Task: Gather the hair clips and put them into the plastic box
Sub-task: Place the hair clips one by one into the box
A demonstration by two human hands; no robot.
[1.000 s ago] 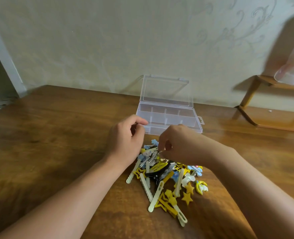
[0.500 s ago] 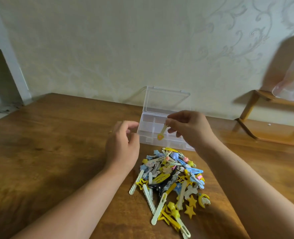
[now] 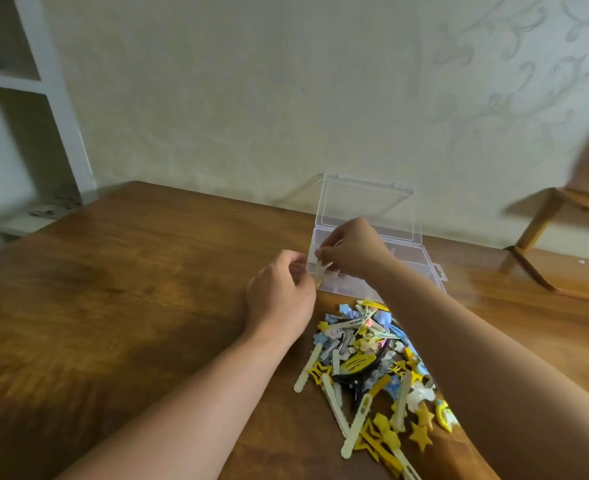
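Head view. Plastic box: clear, lid raised, at the far edge of the wooden table. Right hand: over the box's left near corner, fingertips pinching a small pale yellow clip. Left hand: just left of the box, fingers curled; whether they touch the clip cannot be told. Hair clips: mixed heap, near side of the box, between the forearms.

Clip pile before plastic box
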